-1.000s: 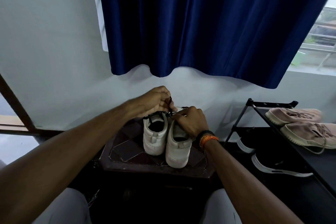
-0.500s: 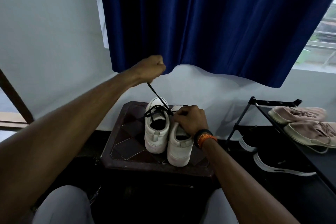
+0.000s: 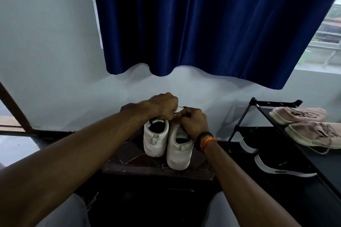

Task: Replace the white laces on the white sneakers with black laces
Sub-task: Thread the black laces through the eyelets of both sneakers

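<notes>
Standing on a dark stool, white sneakers.

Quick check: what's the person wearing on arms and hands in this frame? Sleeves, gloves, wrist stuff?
Both forearms are bare with no sleeves in view, and no gloves on the left hand or right hand. The right wrist carries a black band with an orange band next to it. The left wrist shows nothing worn. No rings are discernible.

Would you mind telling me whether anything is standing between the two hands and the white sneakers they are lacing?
Nothing visible does. The left hand and right hand are both already at the front of the white sneakers on the small dark table, fingers curled over the lacing area. What they pinch there is hidden.
</notes>
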The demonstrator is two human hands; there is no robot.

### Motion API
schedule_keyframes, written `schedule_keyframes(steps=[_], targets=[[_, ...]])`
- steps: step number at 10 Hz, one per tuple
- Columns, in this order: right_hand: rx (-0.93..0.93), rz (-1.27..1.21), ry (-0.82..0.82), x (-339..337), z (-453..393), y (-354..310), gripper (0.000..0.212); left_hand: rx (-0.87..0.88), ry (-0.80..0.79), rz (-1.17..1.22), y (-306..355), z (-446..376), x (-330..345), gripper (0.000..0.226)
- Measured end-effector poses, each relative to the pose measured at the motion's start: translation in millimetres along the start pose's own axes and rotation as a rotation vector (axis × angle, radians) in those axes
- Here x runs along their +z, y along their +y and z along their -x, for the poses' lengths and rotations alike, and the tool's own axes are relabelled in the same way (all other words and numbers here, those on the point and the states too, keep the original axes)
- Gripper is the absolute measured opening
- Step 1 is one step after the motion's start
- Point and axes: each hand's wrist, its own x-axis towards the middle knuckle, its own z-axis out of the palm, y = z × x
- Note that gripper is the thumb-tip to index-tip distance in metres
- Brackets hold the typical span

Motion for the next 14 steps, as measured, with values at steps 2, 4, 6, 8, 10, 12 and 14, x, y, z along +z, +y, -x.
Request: schedule_keyframes(steps=[2, 4, 6, 8, 10, 12, 14], targets=[[-0.112, 0.226, 0.038, 4, 2, -6, 0.006, -0.147, 0.046, 0.179, -21, 3, -11, 0.019], [-0.330, 0.649, 0.147, 16, 29, -28, 0.036, -0.080, -0.070, 0.268, -31, 4, -21, 0.016], [-0.159, 0.728, 0.112, 33, 30, -36, 0.043, -0.057, -0.113, 0.250, -21, -2, -41, 0.017], [-0.191, 0.852, 0.125, 45, 34, -51, 0.028, -0.037, -0.151, 0.261, -20, -9, -45, 0.016], [-0.265, 0.769, 0.161, 59, 40, -45, 0.017, -0.057, -0.166, 0.257, -24, -14, -47, 0.010], [-0.337, 0.706, 0.305, 80, 47, -45, 0.020, -0.069, -0.153, 0.269, -39, -15, -43, 0.006], [-0.301, 0.701, 0.257, 88, 47, -43, 0.022, -0.071, -0.129, 0.282, -45, -13, -38, 0.005]])
